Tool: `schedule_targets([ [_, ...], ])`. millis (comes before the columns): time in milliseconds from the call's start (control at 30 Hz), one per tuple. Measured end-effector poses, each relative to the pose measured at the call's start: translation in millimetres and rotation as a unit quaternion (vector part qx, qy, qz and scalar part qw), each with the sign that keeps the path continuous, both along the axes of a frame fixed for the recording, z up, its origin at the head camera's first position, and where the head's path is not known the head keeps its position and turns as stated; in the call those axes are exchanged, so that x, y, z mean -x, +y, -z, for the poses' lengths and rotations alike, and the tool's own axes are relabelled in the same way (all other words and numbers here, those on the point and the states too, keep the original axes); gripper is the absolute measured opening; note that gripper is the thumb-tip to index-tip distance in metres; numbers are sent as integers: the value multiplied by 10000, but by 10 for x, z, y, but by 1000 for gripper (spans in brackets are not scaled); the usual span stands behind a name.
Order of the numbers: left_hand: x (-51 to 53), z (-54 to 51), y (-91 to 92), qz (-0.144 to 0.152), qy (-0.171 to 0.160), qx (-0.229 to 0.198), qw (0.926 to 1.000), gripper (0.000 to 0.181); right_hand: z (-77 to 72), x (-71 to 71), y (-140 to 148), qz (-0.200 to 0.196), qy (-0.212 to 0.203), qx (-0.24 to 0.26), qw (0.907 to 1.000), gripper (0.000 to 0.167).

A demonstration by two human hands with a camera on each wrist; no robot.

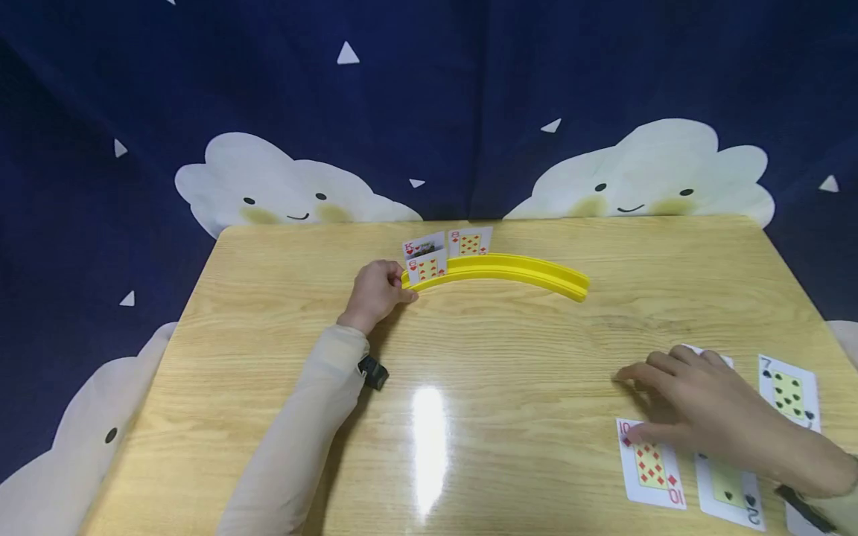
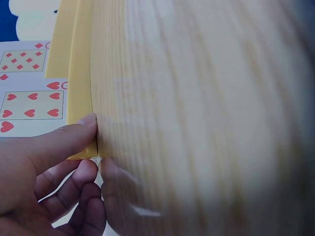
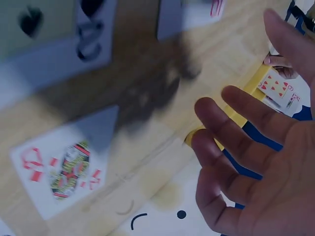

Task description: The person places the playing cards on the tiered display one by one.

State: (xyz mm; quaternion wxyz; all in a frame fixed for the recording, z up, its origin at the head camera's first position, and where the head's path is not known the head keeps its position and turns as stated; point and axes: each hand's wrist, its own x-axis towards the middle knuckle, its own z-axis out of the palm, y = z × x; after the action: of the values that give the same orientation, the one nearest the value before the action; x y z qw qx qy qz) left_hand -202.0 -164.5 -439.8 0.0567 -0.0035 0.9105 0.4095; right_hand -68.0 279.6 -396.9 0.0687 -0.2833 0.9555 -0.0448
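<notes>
A curved yellow card holder [image 1: 516,266] lies at the table's back, with a king of hearts [image 1: 432,240], a six of hearts [image 1: 429,266] and an eight of diamonds [image 1: 471,242] upright toward its left end. My left hand [image 1: 377,292] pinches that end, thumb in front; the left wrist view shows the thumb on the yellow rim [image 2: 81,59]. My right hand [image 1: 717,417] hovers over the cards at the right with fingers spread, holding nothing. Under its thumb lies the ten of diamonds [image 1: 649,465]. The right wrist view shows a face-up queen [image 3: 71,164] beneath the hand.
A seven of spades [image 1: 787,391] and a two of spades [image 1: 731,491] lie face up at the right; another card is partly under the right arm. Behind the wooden table [image 1: 268,447] hangs a dark blue curtain [image 1: 429,89] with clouds.
</notes>
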Motion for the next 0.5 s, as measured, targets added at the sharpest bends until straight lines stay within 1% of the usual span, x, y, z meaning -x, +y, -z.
schedule_targets([
  [100,8,-9,13,20,41,48,10000,30,64,-93,72,19,-42,-189,9998,86],
  [200,11,-12,16,18,28,86,10000,30,131,-156,120,-45,-23,-232,9997,91],
  [233,12,-10,15,21,21,103,9999,30,156,-176,133,-97,45,-213,9997,91],
  [367,12,5,11,27,16,121,9999,30,232,-239,166,-179,104,-230,9995,88],
  [467,5,12,9,17,21,128,9999,30,269,-265,182,-181,92,-194,9996,82],
  [500,2,14,9,9,23,132,9999,30,279,-273,184,-210,159,-160,9995,79],
])
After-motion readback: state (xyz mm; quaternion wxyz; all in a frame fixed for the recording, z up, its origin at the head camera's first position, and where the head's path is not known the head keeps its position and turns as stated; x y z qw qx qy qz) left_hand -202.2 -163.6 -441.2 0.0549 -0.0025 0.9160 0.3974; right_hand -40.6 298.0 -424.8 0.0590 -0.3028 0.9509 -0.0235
